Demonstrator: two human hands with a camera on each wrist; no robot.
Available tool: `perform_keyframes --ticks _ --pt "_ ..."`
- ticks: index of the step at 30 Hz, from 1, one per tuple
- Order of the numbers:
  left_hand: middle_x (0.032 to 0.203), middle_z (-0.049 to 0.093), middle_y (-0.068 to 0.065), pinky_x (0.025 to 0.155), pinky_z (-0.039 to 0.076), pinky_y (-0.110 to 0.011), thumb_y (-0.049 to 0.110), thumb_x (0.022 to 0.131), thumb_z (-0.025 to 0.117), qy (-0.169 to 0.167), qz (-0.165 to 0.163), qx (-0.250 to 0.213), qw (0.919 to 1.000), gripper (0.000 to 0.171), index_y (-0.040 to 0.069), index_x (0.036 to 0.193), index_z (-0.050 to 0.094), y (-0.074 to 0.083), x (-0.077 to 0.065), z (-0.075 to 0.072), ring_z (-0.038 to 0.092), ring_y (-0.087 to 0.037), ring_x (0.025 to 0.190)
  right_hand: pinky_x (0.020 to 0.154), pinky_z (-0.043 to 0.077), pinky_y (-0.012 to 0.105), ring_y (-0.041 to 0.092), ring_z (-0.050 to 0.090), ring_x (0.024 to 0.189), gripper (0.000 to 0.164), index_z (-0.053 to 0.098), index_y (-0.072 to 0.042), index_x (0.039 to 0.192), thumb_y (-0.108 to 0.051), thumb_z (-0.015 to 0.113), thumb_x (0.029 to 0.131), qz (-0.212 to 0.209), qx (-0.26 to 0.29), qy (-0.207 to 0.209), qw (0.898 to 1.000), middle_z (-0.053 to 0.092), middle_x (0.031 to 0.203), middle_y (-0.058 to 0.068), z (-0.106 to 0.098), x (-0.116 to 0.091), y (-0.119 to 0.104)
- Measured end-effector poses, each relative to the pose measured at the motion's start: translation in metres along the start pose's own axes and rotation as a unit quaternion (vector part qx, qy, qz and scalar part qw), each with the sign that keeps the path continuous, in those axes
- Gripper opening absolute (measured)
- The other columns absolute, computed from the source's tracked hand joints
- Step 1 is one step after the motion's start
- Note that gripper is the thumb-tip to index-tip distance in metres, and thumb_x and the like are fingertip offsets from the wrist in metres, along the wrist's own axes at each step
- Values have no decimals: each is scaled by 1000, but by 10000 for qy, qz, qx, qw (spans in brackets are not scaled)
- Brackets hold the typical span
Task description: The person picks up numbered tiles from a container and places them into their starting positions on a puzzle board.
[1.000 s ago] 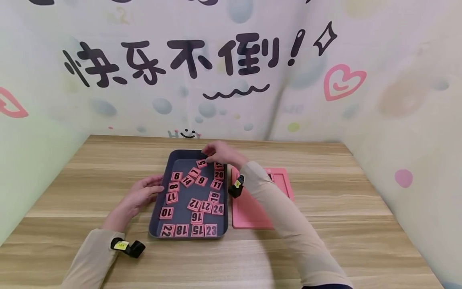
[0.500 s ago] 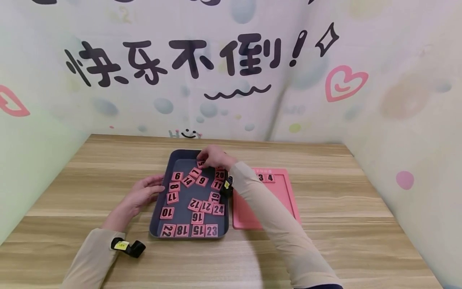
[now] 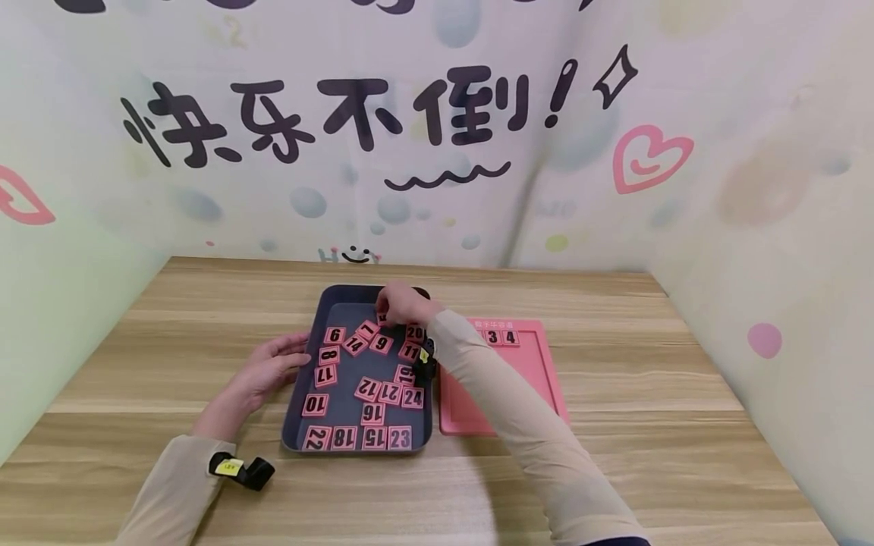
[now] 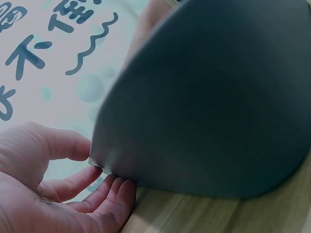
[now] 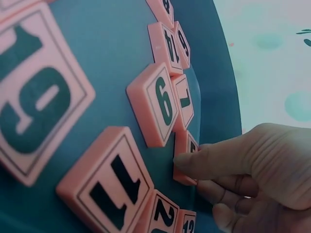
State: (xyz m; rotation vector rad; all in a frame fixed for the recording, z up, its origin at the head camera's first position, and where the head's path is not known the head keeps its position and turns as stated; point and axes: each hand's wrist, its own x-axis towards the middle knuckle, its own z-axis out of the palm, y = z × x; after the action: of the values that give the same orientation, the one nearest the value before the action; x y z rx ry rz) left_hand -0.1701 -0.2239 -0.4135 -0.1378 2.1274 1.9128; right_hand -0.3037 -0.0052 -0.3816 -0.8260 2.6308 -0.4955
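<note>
The right hand point(image 3: 403, 303) pinches the 5 tile point(image 5: 185, 144) near the dark tray's point(image 3: 292, 413) far edge; the left hand point(image 3: 271, 362), fingers loose, touches its left edge

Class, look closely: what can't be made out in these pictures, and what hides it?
Pinched tile: much of its number, right wrist view, covered by the right hand.
Pink board: left part of its tile row, head view, behind the right sleeve.
Tray: its inside, left wrist view, blocked by its own outer side.
Corner tile: its number, right wrist view, cut off by the upper left edge.
</note>
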Motion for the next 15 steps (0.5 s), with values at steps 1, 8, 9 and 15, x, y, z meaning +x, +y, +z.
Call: perform_keyframes --ticks 1,8,9,15 --pt "139 35 -28 81 45 -25 5 93 51 2 5 3 10000 57 -9 143 25 0 0 0 52 -5 97 79 49 27 17 59 91 28 67 -4 111 -5 68 83 5 -71 -1 10000 65 106 9 0 0 0" --pt "139 35 -28 82 45 -24 5 93 51 26 -51 47 10000 57 -8 142 25 1 0 1 52 -7 98 76 49 27 17 58 89 29 68 -5 109 -11 72 80 85 12 284 9996 66 105 8 -6 -5 5" --pt "139 35 -28 82 45 -24 5 93 51 30 -75 58 10000 57 -8 143 25 1 0 1 52 -7 98 75 49 27 17 58 88 30 67 -4 109 -10 72 80 91 103 320 9994 65 105 8 -8 -7 6" --pt "141 33 -29 83 45 -25 6 94 51 20 -76 89 9999 58 -8 143 24 2 -1 2 51 -8 101 75 48 27 18 57 87 30 65 -2 108 -7 72 79 -72 556 642 9964 64 98 10 -24 -28 14"
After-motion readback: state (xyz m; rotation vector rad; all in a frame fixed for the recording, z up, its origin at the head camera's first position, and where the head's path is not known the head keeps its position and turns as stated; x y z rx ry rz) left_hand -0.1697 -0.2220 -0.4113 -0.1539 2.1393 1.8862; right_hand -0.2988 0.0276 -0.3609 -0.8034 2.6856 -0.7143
